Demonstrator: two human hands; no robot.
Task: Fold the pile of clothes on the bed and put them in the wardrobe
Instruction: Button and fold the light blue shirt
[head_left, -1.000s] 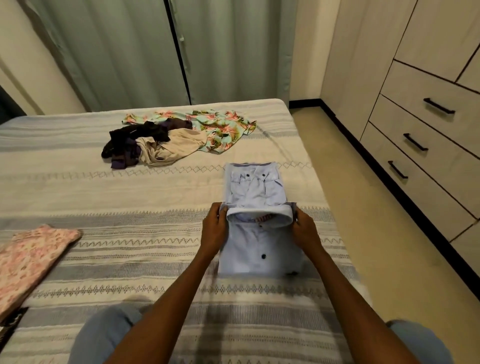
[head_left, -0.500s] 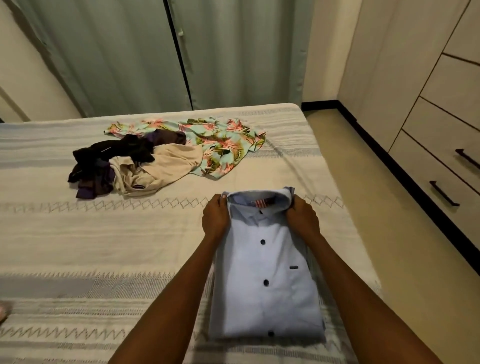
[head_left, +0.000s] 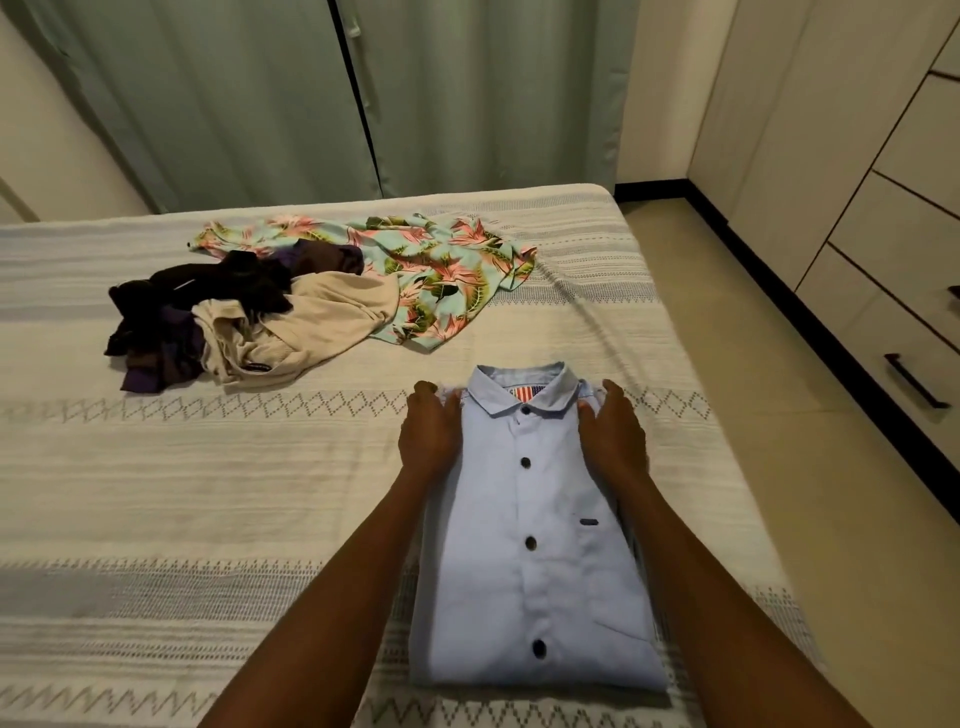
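i am pressing my flat left hand (head_left: 430, 431) and right hand (head_left: 613, 434) on the folded shirt (head_left: 535, 561), and i think carrying it to the wardrobe (head_left: 852, 171) is coming next.

Lighting: we note soft, even indoor light, faint shadows beside the arms. Quality: we find slight softness throughout, wide-angle bending at edges, no glare.

No words or numbers can be read; the light blue shirt (head_left: 535, 545) carries a stars-and-stripes flag label (head_left: 527, 392) inside its collar.
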